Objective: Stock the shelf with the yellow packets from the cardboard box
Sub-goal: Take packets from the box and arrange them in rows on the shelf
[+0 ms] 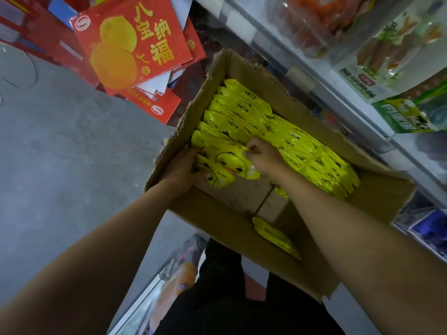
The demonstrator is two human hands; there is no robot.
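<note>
Packets (244,122) in box (225,228) (shelf (338,76) right).

Bare box floor (244,197) lies open just behind my fingers (251,147). Ahead, yellow packets (244,112) crowd tight; the box wall (174,139) hems my left hand (181,168), shelf edge (338,93) beyond.
</note>
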